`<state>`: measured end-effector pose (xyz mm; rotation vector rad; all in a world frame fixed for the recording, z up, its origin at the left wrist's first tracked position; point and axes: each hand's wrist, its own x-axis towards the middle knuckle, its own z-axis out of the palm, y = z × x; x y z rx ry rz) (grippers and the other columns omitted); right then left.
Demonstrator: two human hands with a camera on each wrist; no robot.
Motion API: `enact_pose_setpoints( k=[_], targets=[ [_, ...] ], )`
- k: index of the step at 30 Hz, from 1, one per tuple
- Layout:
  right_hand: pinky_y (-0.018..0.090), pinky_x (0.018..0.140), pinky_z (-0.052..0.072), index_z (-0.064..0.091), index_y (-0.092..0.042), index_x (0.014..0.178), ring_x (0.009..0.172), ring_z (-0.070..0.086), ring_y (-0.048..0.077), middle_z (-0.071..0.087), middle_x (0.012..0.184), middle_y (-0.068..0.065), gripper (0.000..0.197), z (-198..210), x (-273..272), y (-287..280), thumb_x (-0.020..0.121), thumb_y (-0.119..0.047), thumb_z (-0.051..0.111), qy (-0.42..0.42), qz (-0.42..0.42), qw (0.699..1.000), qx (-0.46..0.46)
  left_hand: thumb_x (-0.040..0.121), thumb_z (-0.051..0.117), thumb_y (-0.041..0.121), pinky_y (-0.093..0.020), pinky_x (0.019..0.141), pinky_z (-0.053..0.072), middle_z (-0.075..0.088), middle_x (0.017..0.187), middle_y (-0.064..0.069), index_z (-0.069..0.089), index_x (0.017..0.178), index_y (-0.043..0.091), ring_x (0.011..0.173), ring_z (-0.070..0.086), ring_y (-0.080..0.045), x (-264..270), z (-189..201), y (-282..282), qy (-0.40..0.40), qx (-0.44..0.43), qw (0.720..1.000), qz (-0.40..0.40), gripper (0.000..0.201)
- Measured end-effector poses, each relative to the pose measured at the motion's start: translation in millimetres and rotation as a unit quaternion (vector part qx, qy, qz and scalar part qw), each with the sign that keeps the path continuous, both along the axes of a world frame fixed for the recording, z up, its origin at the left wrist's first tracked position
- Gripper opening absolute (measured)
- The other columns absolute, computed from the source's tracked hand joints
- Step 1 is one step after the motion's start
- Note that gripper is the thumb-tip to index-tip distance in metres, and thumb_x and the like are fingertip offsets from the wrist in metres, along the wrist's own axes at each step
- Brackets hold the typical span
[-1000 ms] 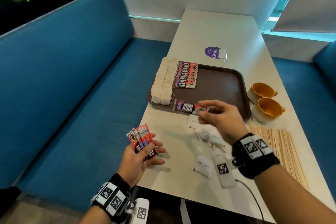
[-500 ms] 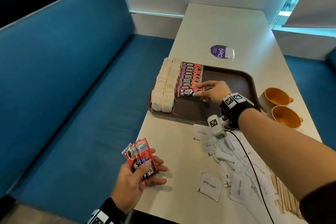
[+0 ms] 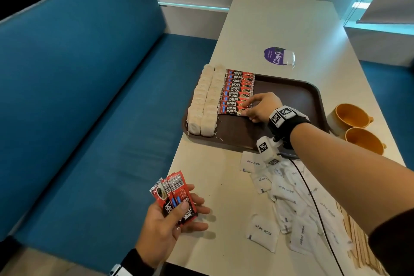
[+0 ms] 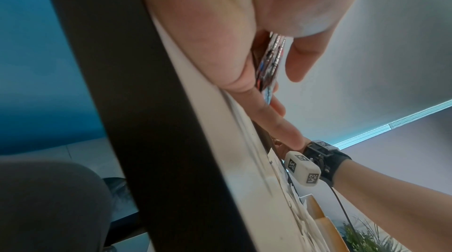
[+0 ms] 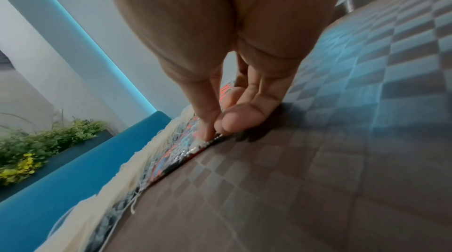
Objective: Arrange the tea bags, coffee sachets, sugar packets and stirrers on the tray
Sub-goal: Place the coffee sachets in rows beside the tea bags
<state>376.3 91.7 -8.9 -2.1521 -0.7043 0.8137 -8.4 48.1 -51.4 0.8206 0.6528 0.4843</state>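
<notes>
A brown tray [image 3: 291,92] lies on the table with two rows of tea bags [image 3: 206,105] along its left side and a column of red coffee sachets [image 3: 237,92] beside them. My right hand [image 3: 246,111] pinches the right end of the nearest coffee sachet [image 3: 231,110], which lies at the column's front end; the wrist view shows thumb and forefinger [image 5: 215,128] closed on its edge [image 5: 195,148]. My left hand [image 3: 177,213] grips a small fan of coffee sachets [image 3: 173,195] over the table's left edge, seen edge-on as sachets [image 4: 271,59]. White sugar packets [image 3: 289,195] lie loose on the table.
Two yellow cups [image 3: 351,116] stand right of the tray. Wooden stirrers [image 3: 358,237] lie at the near right under my forearm. A purple sticker [image 3: 274,55] lies beyond the tray. A blue bench [image 3: 89,96] runs along the left of the table.
My right hand carried one coffee sachet from the tray's front edge up to the end of the sachet column and set it down there. The left hand kept its sachets.
</notes>
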Motion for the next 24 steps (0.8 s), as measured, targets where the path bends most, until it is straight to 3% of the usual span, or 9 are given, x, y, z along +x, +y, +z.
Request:
enact_pose_setpoints(
  k=[4, 7, 10, 14, 18, 24],
  targets=[
    [0.028, 0.057, 0.058, 0.075, -0.012, 0.096, 0.066, 0.066, 0.019, 0.075, 0.091, 0.017, 0.023, 5, 1, -2, 0.077, -0.011, 0.088, 0.016, -0.009, 1.000, 0.004, 0.079, 0.066, 0.004, -0.053, 0.068, 0.062, 0.062, 0.115, -0.038, 0.058, 0.127, 0.000, 0.101, 0.066, -0.056, -2, -7, 0, -0.018, 0.011, 1.000, 0.006, 0.049],
    [0.034, 0.061, 0.062, 0.073, -0.012, 0.097, 0.067, 0.065, 0.023, 0.075, 0.093, 0.019, 0.017, 13, -2, -6, 0.084, -0.015, 0.083, 0.011, -0.027, 0.999, 0.021, 0.082, 0.059, 0.000, -0.051, 0.070, 0.062, 0.064, 0.115, -0.036, 0.055, 0.129, -0.002, 0.103, 0.066, -0.056, -2, -7, -1, -0.013, 0.033, 0.999, 0.010, 0.047],
    [0.034, 0.059, 0.059, 0.072, -0.014, 0.096, 0.059, 0.061, 0.018, 0.073, 0.088, 0.015, 0.011, 31, -11, -16, 0.089, -0.017, 0.079, 0.001, -0.038, 0.998, 0.056, 0.096, 0.056, -0.005, -0.047, 0.073, 0.063, 0.068, 0.115, -0.033, 0.058, 0.125, -0.005, 0.100, 0.069, -0.052, 0, -6, -3, 0.002, 0.061, 0.998, 0.013, 0.029],
    [0.031, 0.054, 0.054, 0.072, -0.006, 0.104, 0.053, 0.058, 0.016, 0.069, 0.082, 0.009, 0.015, 63, -41, -41, 0.091, -0.011, 0.076, 0.023, 0.004, 0.992, 0.125, 0.099, 0.047, -0.005, -0.040, 0.071, 0.063, 0.070, 0.110, -0.031, 0.060, 0.118, -0.009, 0.088, 0.072, -0.045, 1, -7, -5, 0.025, 0.086, 0.996, 0.026, 0.024],
    [0.032, 0.058, 0.057, 0.075, -0.014, 0.095, 0.056, 0.060, 0.015, 0.063, 0.070, -0.001, 0.005, 76, -91, -77, 0.091, -0.012, 0.075, 0.025, 0.058, 0.988, 0.138, 0.101, 0.048, -0.002, -0.038, 0.069, 0.062, 0.072, 0.108, -0.030, 0.059, 0.119, -0.007, 0.081, 0.071, -0.041, 2, -4, -6, 0.037, 0.098, 0.994, 0.036, 0.022],
    [0.030, 0.061, 0.059, 0.071, -0.015, 0.110, 0.067, 0.067, 0.019, 0.071, 0.094, 0.006, 0.020, 55, -160, -123, 0.091, -0.010, 0.075, 0.088, 0.094, 0.986, 0.104, 0.094, 0.060, 0.009, -0.036, 0.060, 0.059, 0.072, 0.104, -0.030, 0.064, 0.113, -0.007, 0.071, 0.069, -0.039, 3, 0, -8, 0.043, 0.093, 0.993, 0.052, 0.025]
  ],
)
